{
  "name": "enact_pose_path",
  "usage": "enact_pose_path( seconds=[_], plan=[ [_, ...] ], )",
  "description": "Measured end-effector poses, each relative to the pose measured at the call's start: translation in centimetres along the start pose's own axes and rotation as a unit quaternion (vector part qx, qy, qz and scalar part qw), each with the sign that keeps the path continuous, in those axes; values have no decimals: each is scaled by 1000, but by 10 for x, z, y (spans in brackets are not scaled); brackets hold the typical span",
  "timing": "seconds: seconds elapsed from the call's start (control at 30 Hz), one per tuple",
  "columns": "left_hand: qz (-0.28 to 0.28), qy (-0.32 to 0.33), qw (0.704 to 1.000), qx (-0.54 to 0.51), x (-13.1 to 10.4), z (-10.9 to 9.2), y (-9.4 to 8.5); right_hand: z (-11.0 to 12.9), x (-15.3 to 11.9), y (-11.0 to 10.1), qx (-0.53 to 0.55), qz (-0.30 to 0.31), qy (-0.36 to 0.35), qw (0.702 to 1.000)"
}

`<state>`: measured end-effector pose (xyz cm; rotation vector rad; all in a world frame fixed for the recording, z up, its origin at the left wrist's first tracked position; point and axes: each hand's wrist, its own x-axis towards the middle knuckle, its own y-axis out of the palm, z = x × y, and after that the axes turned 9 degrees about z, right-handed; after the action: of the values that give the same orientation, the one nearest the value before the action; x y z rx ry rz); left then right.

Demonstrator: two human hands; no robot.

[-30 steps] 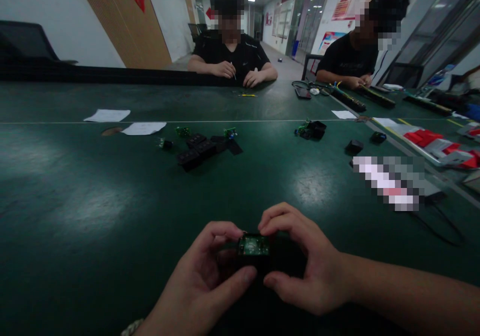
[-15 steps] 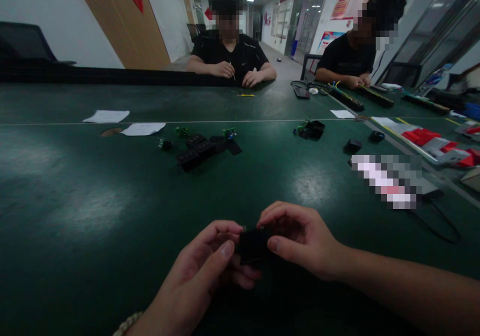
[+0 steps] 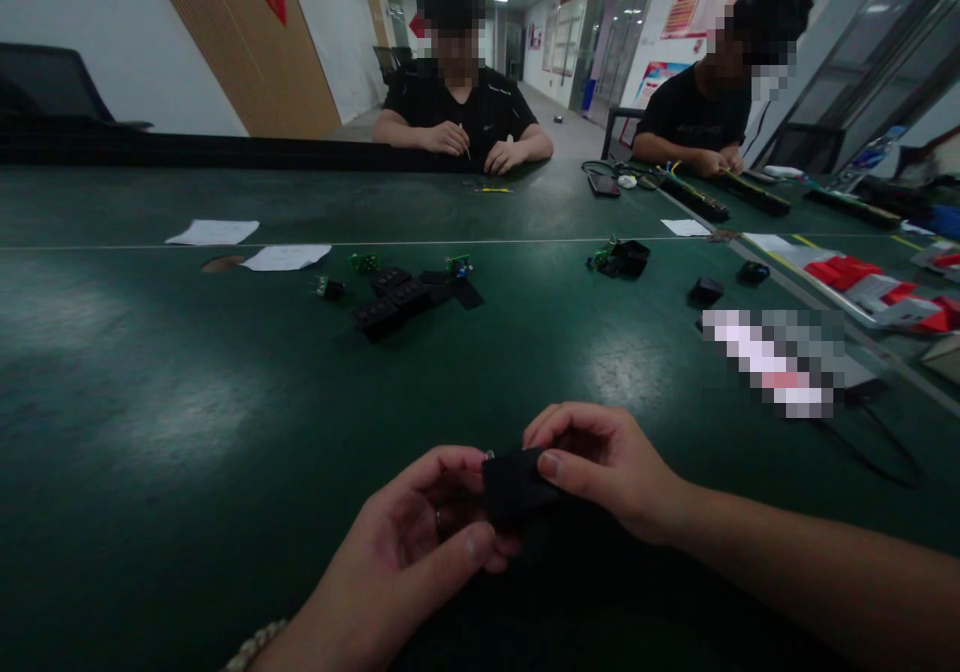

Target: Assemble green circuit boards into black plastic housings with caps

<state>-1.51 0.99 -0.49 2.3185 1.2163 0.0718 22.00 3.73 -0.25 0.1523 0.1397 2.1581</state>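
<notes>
Nearer than the casing pile (image 3: 405,297) and right of it, a black box (image 3: 517,487) is pinched by the right hand (image 3: 619,477); its other end is met by the left hand (image 3: 397,542) (whether gripped cannot be told), presumably for steadiness.

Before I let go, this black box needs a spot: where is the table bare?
Widest bare patch of table: between the left hand and the nearer white paper. Another: between the right hand and black casings. Crowded: around those casings and the red items.

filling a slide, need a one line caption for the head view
The right hand grips a small black case, left hand at its edge, at a green table with circuit boards beyond.
</notes>
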Motion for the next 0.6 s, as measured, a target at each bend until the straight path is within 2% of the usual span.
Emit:
enact_pose_path(
  seconds=[0.17, 0.37, 0.6],
  plan=[
    [-2, -21, 1000, 14, 1, -1, 1, -2, 3, -2, 20, 13, 22, 999],
    [6, -34, 999, -5, 3, -1, 0, -6, 4, -1, 129, 35, 48, 990],
    [1, -41, 999, -18, 4, -5, 4, -7, 4, -1, 146, 44, 49, 987]
  ],
)
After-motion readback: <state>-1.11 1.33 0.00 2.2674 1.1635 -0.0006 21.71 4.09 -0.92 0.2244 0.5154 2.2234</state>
